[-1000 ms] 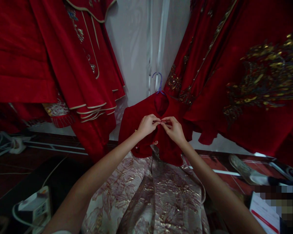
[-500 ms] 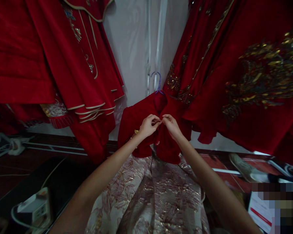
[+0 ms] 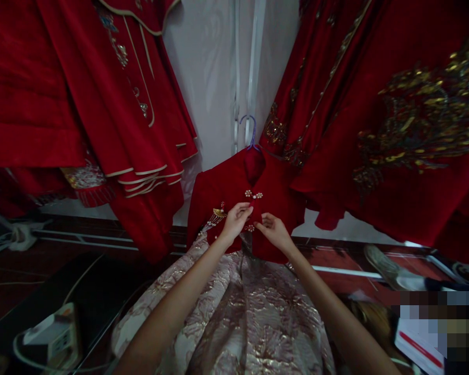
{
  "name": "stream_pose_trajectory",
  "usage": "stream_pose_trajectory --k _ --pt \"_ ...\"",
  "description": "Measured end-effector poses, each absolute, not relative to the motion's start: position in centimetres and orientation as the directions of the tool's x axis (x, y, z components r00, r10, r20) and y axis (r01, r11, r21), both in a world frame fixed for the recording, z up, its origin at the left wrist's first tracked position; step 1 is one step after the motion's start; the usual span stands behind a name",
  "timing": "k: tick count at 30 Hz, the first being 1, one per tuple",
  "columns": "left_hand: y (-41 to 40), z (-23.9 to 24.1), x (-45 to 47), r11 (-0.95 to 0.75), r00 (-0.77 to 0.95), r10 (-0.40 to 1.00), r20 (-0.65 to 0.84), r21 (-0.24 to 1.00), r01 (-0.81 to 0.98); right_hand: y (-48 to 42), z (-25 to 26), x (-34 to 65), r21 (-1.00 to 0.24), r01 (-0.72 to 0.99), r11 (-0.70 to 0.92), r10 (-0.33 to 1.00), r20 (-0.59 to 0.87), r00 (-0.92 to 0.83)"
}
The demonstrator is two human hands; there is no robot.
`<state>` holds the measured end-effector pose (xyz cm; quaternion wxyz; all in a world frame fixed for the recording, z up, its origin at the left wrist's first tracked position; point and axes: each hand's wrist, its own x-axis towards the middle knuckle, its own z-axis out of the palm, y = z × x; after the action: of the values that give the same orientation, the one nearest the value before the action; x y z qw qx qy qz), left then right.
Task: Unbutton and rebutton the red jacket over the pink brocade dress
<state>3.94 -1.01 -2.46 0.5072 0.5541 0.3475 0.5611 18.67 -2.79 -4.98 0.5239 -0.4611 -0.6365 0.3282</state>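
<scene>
A short red jacket (image 3: 214, 182) hangs on a purple hanger (image 3: 253, 133) in front of me. At its neck, a beaded frog fastener (image 3: 254, 195) joins the two front edges. My left hand (image 3: 235, 223) pinches the front edge just below that fastener. Lower down, my right hand (image 3: 275, 232) has its fingertips closed on the other front edge, beside a second beaded flower fastener (image 3: 250, 228). A gold fan-shaped ornament (image 3: 219, 212) with dangling strands sits on the jacket's left side. Beneath the jacket spreads a shiny patterned skirt (image 3: 273, 312).
Red garments (image 3: 121, 114) hang at the left, and a gold-embroidered red garment (image 3: 336, 172) hangs at the right. A power strip (image 3: 64, 336) with a cable lies at lower left. White rack bars (image 3: 347, 272) run near the floor, close to a shoe (image 3: 381, 265).
Both hands have moved down the jacket front from the neck. The upper beaded fastener, earlier hidden by my fingers, now shows joined. The fan ornament is more exposed.
</scene>
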Motion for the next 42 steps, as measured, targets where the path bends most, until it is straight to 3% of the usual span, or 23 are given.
stream_pose_trajectory --k 5,9,12,17,21,27,32,42 --pt "-1.4 -2.3 4.2 -0.174 0.201 0.955 0.216 0.963 -0.207 -5.2 -3.0 20.5 -0.948 0.115 0.295 0.955 0.298 0.001" --pt "-3.0 -2.3 4.4 0.073 0.376 0.922 0.092 0.912 -0.404 -7.2 -1.2 20.6 -0.971 -0.065 0.229 0.965 0.235 -0.112" --pt "-5.0 -2.9 4.2 0.148 0.371 0.926 0.072 0.834 -0.531 -8.1 -0.9 19.5 -0.962 -0.019 0.274 0.94 0.272 -0.208" --pt "-6.9 -4.4 2.7 -0.035 0.074 0.994 0.085 0.857 -0.514 -8.2 -1.2 16.9 -0.874 0.28 0.398 0.917 0.376 -0.132" --pt "-6.6 -4.6 1.5 -0.145 -0.043 0.989 0.141 0.887 -0.438 -7.2 -1.1 14.8 -0.855 0.336 0.395 0.913 0.407 -0.037" --pt "-5.4 -4.1 -0.2 -0.154 -0.063 0.988 0.142 0.949 -0.276 -5.0 -2.0 13.2 -0.879 0.255 0.404 0.914 0.398 -0.075" --pt "-1.9 -4.7 -2.3 -0.4 -0.296 0.877 0.379 0.916 -0.013 -2.1 -3.1 12.8 -0.931 0.083 0.356 0.934 0.35 -0.073" --pt "0.7 -5.2 -3.4 -0.336 -0.205 0.929 0.309 0.936 -0.108 1.2 -2.3 10.9 -0.86 0.297 0.415 0.905 0.425 -0.034"
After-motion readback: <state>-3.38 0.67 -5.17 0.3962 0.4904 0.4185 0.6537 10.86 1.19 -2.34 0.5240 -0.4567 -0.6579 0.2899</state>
